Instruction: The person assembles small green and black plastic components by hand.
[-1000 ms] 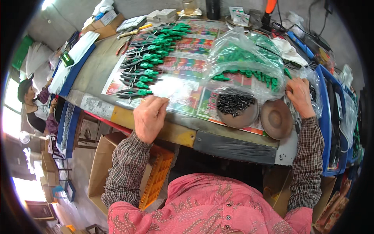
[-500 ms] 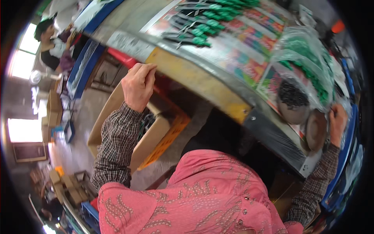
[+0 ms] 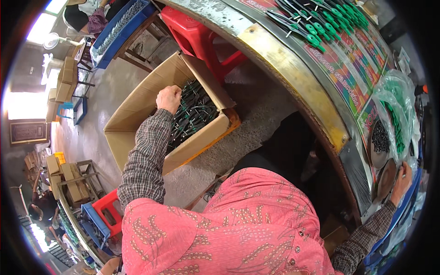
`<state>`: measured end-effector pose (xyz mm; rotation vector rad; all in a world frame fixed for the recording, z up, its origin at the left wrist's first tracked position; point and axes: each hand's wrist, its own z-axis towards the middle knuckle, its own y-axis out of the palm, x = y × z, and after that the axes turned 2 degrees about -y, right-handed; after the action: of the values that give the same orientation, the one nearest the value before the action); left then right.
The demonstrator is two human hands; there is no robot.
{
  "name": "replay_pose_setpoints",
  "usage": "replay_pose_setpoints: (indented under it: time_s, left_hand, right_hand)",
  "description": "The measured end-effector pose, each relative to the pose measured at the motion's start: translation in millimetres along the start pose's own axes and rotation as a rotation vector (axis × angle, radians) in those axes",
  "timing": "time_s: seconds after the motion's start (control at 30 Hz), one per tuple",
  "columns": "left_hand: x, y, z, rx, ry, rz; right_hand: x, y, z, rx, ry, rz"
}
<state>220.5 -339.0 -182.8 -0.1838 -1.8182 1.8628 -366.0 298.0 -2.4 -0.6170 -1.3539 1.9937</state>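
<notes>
My left hand (image 3: 168,98) reaches down into an open cardboard box (image 3: 137,107) on the floor to my left. Its fingers curl into a pile of green-handled tools (image 3: 195,114) lying in the box. What the fingers hold is hidden. My right hand (image 3: 402,176) rests at the table's right end, against an empty brown bowl (image 3: 386,179). A second bowl of small black parts (image 3: 379,140) sits just beyond it. More green-handled tools (image 3: 321,23) lie in rows on the colourful printed table cover (image 3: 348,78).
A red plastic stool (image 3: 201,34) stands under the table beside the box. A clear bag of green parts (image 3: 396,110) lies on the table's right. Blue trays (image 3: 121,27), stacked cartons (image 3: 64,176) and other people are off to the left.
I have leaned left and down. My left hand left the table edge and dropped into the cardboard box. My right hand stays by the brown bowl.
</notes>
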Motion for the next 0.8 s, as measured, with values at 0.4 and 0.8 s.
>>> replay_pose_setpoints:
  time_s: [0.4, 0.8]
  left_hand:
    - [16, 66, -22, -0.327, 0.079, -0.169]
    - [3, 69, -28, -0.339, 0.172, -0.183]
  right_hand:
    - [-26, -30, -17, 0.036, 0.119, -0.079]
    - [-70, -53, -24, 0.059, 0.182, -0.096]
